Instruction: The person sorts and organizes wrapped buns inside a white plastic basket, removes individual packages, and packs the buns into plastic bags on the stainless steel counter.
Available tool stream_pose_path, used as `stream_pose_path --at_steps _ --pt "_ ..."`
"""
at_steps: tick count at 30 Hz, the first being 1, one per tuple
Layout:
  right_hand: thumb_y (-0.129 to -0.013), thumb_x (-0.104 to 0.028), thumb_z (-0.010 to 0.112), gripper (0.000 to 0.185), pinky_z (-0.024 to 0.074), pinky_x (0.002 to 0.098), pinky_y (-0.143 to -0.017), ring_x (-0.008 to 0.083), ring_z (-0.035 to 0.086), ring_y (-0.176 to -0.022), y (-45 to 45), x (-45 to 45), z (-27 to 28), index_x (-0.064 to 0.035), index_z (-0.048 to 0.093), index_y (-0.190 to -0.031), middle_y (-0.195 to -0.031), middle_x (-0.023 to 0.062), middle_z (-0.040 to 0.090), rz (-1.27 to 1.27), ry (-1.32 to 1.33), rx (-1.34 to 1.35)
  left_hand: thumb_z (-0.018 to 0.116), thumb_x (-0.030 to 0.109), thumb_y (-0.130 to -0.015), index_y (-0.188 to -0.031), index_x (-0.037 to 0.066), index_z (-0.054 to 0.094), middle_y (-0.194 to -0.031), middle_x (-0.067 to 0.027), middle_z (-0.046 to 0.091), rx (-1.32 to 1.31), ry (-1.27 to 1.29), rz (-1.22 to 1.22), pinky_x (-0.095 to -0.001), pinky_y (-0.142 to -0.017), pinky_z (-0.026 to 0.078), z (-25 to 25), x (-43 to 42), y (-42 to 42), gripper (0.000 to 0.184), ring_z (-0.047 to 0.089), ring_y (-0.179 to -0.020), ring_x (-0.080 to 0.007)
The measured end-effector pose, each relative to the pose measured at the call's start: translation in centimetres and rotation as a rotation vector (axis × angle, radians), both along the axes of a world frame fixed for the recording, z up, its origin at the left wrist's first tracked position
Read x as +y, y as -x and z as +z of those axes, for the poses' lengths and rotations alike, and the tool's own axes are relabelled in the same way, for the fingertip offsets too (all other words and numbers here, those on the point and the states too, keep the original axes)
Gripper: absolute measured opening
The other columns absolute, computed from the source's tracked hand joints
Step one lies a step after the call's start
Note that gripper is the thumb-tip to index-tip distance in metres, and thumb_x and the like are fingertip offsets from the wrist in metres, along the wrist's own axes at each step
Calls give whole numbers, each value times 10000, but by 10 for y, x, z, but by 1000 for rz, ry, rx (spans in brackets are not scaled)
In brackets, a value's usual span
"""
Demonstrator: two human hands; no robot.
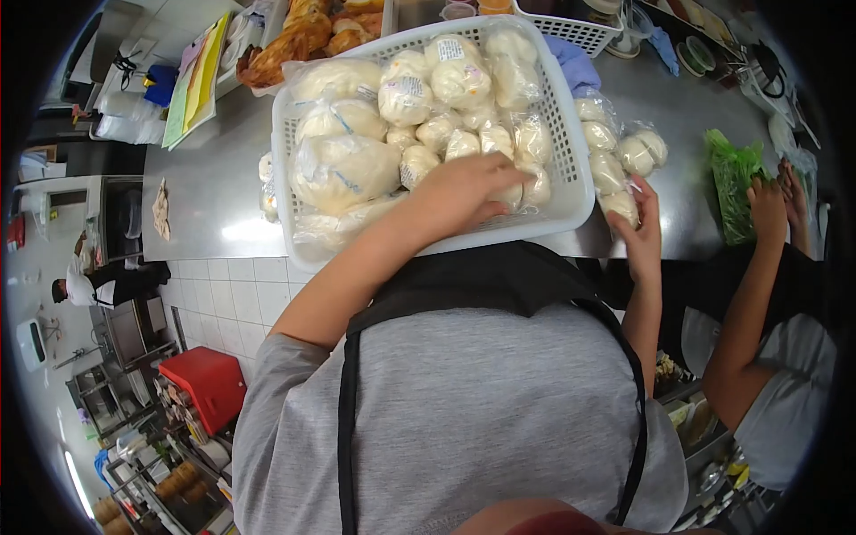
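Observation:
A white perforated plastic basket [572, 147] on the steel counter holds several clear plastic bags of white round buns; some bags carry printed labels. My left hand [473, 189] reaches over the basket's near side, fingers bent around a bagged bun [510, 194] at the front right. Outside the basket's right wall lies a long clear bag of white buns [607, 171]. My right hand [640, 230] grips its near end between thumb and fingers. Beside it is another small bag of buns [642, 152]. Larger bagged white rounds [346, 171] fill the basket's left side.
Browned roast poultry [290, 49] sits in a tray behind the basket. A blue-purple cloth [573, 64] lies behind the right bags. To my right, a co-worker's hands [769, 205] handle a bag of green leaves [733, 183]. Another person [102, 283] stands far left.

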State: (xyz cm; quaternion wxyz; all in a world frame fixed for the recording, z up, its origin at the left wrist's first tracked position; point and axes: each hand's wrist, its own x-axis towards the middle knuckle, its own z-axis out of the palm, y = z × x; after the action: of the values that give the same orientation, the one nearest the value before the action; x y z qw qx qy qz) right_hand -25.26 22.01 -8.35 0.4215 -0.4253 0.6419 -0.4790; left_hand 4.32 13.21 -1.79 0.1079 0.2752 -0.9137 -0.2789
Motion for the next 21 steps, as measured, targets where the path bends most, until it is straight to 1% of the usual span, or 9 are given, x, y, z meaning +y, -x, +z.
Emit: stream_pose_path --at_steps 2,4,5,6,7,9,13,15,21 --pt "-722 -80 669 706 388 341 -977 212 502 -1118 -2 1 21 -59 372 -1361 -1224 113 494 -6 -12 -111 755 222 -692 -1180 112 537 -1067 -101 544 41 165 215 -405 -862 434 9 -1 -13 545 539 -1015 -303" --pt "-776 -140 613 673 375 353 -1004 232 483 -1169 -3 1 31 -61 334 -1384 -1280 138 469 -52 137 -383 772 265 -664 -1181 90 507 -1051 -102 537 -67 206 266 -416 -883 415 8 3 -23 606 543 -1000 -303" --pt "-836 -223 552 637 357 402 -1034 268 443 -1235 -6 -1 34 -71 302 -1401 -1354 151 416 -29 209 -433 764 263 -675 -1140 96 509 -1038 -94 533 -126 232 218 -418 -883 415 2 4 -27 556 547 -987 -290" --pt "-836 -223 552 637 357 402 -1034 268 443 -1235 -13 -4 41 -71 302 -1401 -1354 151 416 -29 203 -437 755 260 -685 -1100 101 512 -1025 -87 529 -185 256 167 -420 -882 414 -2 5 -29 507 551 -973 -277" --pt "-853 -274 533 638 357 416 -1034 285 429 -1250 -24 -9 49 -72 290 -1407 -1378 146 398 -46 302 -584 755 260 -685 -1100 101 512 -1025 -87 529 -188 254 164 -420 -882 414 -2 5 -29 507 551 -973 -277" --pt "-889 -337 484 625 348 482 -1044 315 387 -1293 -39 -19 52 -74 271 -1414 -1432 127 351 -44 420 -786 722 223 -722 -962 91 529 -952 -77 533 -228 234 128 -422 -875 415 -2 9 -27 336 552 -933 -258" --pt "-895 -322 488 592 324 475 -1055 284 369 -1307 -84 -46 63 -114 273 -1406 -1420 118 361 -2 386 -789 679 170 -762 -854 77 537 -889 -78 537 -210 237 77 -407 -850 427 -2 7 -41 193 550 -904 -262" --pt "-910 -288 468 540 315 452 -1062 264 363 -1309 -99 -53 61 -115 282 -1387 -1409 120 366 -11 338 -770 666 119 -768 -790 64 542 -849 -90 535 -72 295 158 -387 -804 440 4 8 -47 138 542 -860 -277" --pt "-935 -265 431 508 298 425 -1072 255 363 -1306 -97 -59 61 -114 262 -1390 -1405 117 364 -28 300 -814 679 67 -752 -801 39 541 -873 -88 544 -28 183 239 -375 -727 450 19 7 -53 149 536 -843 -287"
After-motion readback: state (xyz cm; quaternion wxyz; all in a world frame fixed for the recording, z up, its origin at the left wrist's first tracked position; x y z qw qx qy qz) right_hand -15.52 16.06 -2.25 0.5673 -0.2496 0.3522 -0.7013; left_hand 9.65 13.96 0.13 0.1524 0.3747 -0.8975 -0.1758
